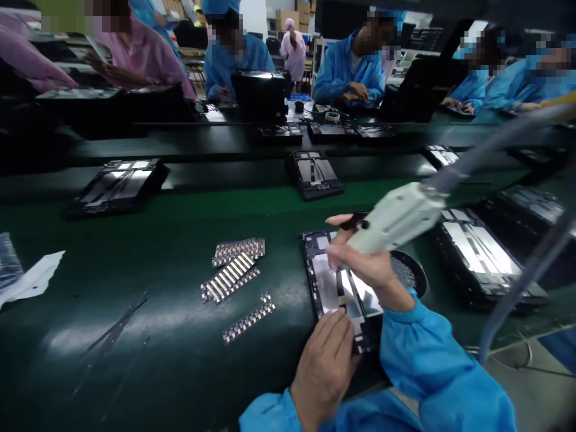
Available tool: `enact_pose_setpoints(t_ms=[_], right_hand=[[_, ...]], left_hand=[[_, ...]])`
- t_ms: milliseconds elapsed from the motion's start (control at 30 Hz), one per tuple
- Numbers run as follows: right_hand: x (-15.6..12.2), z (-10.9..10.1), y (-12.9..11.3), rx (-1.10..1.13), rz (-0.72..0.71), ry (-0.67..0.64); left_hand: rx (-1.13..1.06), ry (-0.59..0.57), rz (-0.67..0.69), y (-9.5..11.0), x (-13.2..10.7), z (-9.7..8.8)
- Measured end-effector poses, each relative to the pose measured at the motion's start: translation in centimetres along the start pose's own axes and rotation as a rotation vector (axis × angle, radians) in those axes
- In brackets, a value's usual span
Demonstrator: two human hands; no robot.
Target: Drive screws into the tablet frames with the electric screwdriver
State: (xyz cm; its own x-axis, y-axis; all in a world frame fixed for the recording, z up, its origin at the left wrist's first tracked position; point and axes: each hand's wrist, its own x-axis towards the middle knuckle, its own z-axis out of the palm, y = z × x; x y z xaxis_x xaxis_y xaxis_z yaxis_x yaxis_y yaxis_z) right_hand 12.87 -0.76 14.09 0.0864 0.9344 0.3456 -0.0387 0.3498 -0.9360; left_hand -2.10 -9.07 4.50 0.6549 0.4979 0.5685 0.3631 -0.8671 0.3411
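Note:
My right hand point(360, 267) is wrapped round a white electric screwdriver point(396, 219), its body tilted up to the right with a cable trailing off. It hovers over an open dark tablet chassis point(317, 264) with shiny metal plates. My left hand point(326, 360) rests on the chassis's near edge, fingers pressed down flat on it. Both sleeves are blue. The screwdriver's tip is hidden behind my right hand.
Strips of small metal parts point(234, 273) lie left of the chassis on the green mat. A round black dish of screws point(407, 273) sits at its right. More open chassis point(483, 255) lie around. A conveyor point(225, 174) carries others. Seated people work across it.

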Motion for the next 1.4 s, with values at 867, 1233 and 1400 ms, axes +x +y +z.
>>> enact_pose_setpoints(t_ms=[867, 1233, 1400], right_hand=[[-5.1, -6.4, 1.2, 0.524, 0.275, -0.323], [-3.9, -3.0, 3.5, 0.236, 0.523, -0.225], [-3.9, -1.8, 4.4, 0.124, 0.373, -0.138]], left_hand=[[0.442, 0.222, 0.022, -11.2, 3.9, -12.5], [0.848, -0.304, -0.441, -28.3, 11.7, -13.7], [0.798, -0.531, -0.447, -26.1, 14.9, -10.8]])
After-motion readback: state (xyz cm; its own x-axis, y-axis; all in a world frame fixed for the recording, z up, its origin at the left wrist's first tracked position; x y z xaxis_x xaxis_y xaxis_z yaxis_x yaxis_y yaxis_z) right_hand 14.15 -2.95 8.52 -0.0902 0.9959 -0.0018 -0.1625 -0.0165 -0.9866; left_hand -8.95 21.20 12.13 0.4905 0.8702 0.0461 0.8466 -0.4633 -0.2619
